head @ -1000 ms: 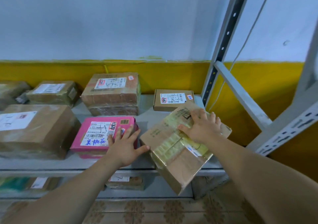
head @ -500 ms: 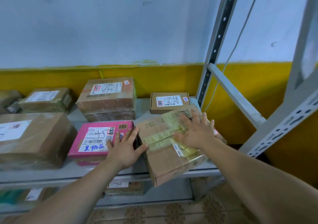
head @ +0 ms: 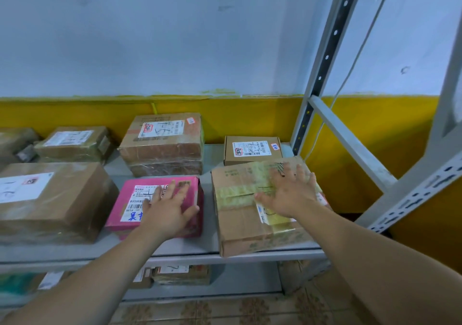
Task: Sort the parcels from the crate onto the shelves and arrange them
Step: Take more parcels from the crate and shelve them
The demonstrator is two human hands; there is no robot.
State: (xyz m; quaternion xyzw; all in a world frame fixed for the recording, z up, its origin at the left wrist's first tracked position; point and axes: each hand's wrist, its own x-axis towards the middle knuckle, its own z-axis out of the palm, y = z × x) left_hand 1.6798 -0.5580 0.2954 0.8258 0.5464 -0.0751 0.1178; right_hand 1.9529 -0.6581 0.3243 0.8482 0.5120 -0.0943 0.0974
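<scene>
Lying flat with fingers spread, the left hand (head: 170,209) rests on top of the pink parcel (head: 127,194), covering part of its white label and grasping nothing. The right hand (head: 287,194), likewise released, rests palm down on the tape-covered cardboard parcel (head: 240,224). That parcel sits at the right end of the grey metal shelf (head: 175,249), its front face at the shelf's edge, with a narrow gap between it and the pink one. A small labelled box (head: 252,150) stands just behind it, and a taller carton (head: 162,145) behind the pink parcel. A large brown parcel (head: 50,199) lies to the left.
</scene>
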